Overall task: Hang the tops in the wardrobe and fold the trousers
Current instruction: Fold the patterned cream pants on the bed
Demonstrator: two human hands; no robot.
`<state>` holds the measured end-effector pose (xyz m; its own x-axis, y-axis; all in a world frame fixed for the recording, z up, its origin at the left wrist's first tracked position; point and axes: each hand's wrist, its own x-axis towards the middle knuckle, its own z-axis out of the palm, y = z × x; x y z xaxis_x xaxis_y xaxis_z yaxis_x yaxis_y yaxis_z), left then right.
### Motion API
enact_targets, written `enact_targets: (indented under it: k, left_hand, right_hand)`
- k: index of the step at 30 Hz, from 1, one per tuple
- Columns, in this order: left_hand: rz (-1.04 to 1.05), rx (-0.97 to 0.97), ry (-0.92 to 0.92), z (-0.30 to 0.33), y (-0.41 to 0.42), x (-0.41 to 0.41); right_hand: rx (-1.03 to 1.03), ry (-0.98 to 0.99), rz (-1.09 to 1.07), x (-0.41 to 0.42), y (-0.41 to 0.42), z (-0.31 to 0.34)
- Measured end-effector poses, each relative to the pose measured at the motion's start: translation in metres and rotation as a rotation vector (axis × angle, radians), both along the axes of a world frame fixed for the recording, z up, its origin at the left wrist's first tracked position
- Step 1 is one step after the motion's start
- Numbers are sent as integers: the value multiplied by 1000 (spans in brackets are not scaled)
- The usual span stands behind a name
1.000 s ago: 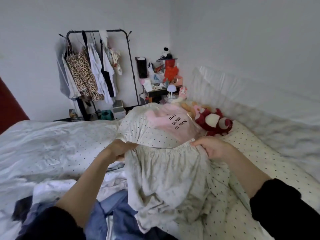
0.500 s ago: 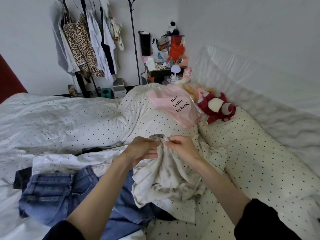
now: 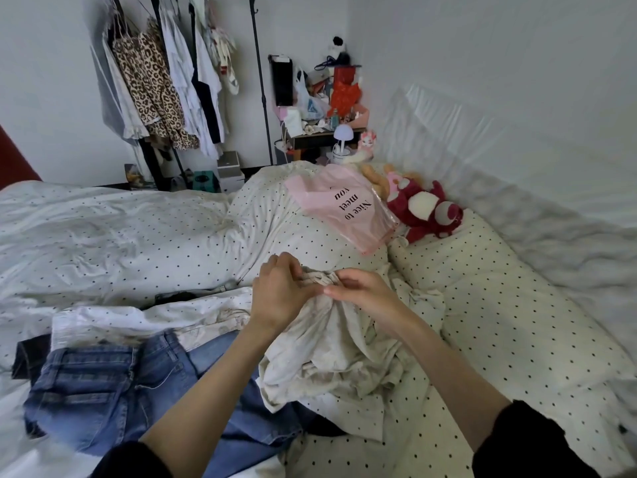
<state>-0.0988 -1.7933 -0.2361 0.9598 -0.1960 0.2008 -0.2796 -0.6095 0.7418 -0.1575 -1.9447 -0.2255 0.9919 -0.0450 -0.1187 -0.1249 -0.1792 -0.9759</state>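
**Both hands on the waistband of the pale trousers**

Pale cream trousers (image 3: 331, 353) bunched up on the dotted bed cover (image 3: 113, 232), low in the middle of the view, with the gathered waistband lifted at the top. Left hand (image 3: 281, 294) and right hand (image 3: 362, 293) close together, fingertips nearly touching, both with fingers curled and pinching that waistband. Rest of the cloth hanging down in loose folds onto the bed.

Blue jeans (image 3: 103, 391) lying flat just left of the pale trousers, partly under the left forearm. White dotted garment (image 3: 138, 322) spread behind the jeans, touching them.

Farther back, a pink bag (image 3: 341, 208) with the words "Nice to meet you" on the humped cover, and a red plush toy (image 3: 427, 212) just beside it to the right. Black clothes rack (image 3: 256, 81) by the wall with a leopard-print top (image 3: 151, 84) and white tops (image 3: 182, 74) on hangers. Crowded small table (image 3: 320, 132) right of the rack.
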Motion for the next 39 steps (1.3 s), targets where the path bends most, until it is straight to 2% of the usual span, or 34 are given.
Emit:
enact_targets:
  k: [2, 4, 6, 8, 10, 12, 15, 17, 19, 22, 23, 29, 33, 36, 39]
  left_hand:
    - [-13, 117, -71, 0, 0, 2]
    - [-90, 129, -84, 3, 2, 5]
    - [-200, 11, 34, 7, 11, 10]
    - [-329, -208, 288, 16, 25, 19]
    - [-425, -295, 449, 29, 34, 26]
    - [-478, -322, 500, 42, 31, 31]
    - [-564, -471, 498, 63, 18, 34]
    - [-595, -541, 476, 85, 9, 40]
    - [-562, -547, 412, 120, 2, 50]
    - [-525, -400, 193, 195, -11, 66]
    - [-514, -362, 117, 223, -15, 70]
    - [-439, -339, -255, 386, -38, 78]
    - [-366, -324, -521, 485, -41, 60]
    - [-395, -427, -607, 521, -38, 43]
    - [-438, -479, -652, 540, -34, 27]
  right_hand:
    - [-31, -2, 19, 1, -5, 3]
    - [-84, -23, 39, 2, -12, 9]
    - [-91, -35, 38, 4, -22, 20]
    - [-5, -29, 21, 7, -35, 34]
    - [104, -37, 29, 11, -46, 50]
    - [180, -65, 43, 17, -51, 67]
    - [320, -109, 35, 24, -56, 94]
    - [301, -146, 20, 31, -63, 116]
    - [131, -179, -34, 36, -72, 141]
    - [-323, -297, -135, 50, -81, 196]
    - [-387, -347, -169, 56, -85, 218]
    - [-234, -617, -316, 75, -92, 364]
    - [-163, -788, -327, 61, -83, 448]
    - [-167, -907, -354, 44, -80, 488]
    - [-148, -911, -270, 27, -79, 517]
